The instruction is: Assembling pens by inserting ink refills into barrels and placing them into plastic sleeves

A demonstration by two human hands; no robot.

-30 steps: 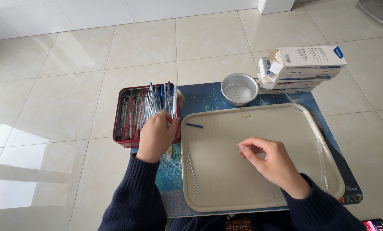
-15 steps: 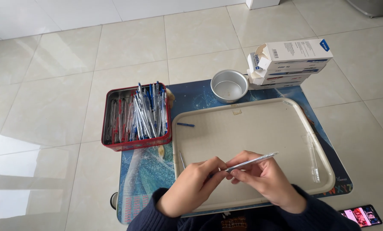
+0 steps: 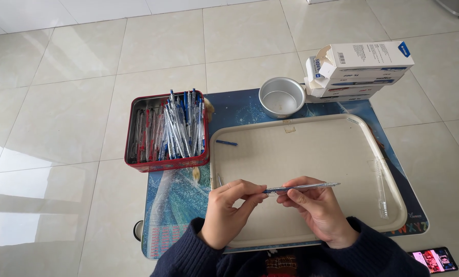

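Currently, left hand (image 3: 229, 208) and right hand (image 3: 316, 210) fingers pinch opposite ends of a clear pen (image 3: 301, 188) above the beige tray (image 3: 311, 149).

A home floor used as a work spot

Pale glossy floor tiles (image 3: 60, 118) fill the frame; at lower centre a picture-printed play mat (image 3: 175, 205) lies on them under a beige tray (image 3: 316, 149), with a phone (image 3: 433, 259) at lower right.

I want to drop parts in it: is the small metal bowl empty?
Empty: the metal bowl shows only its bare shiny bottom.
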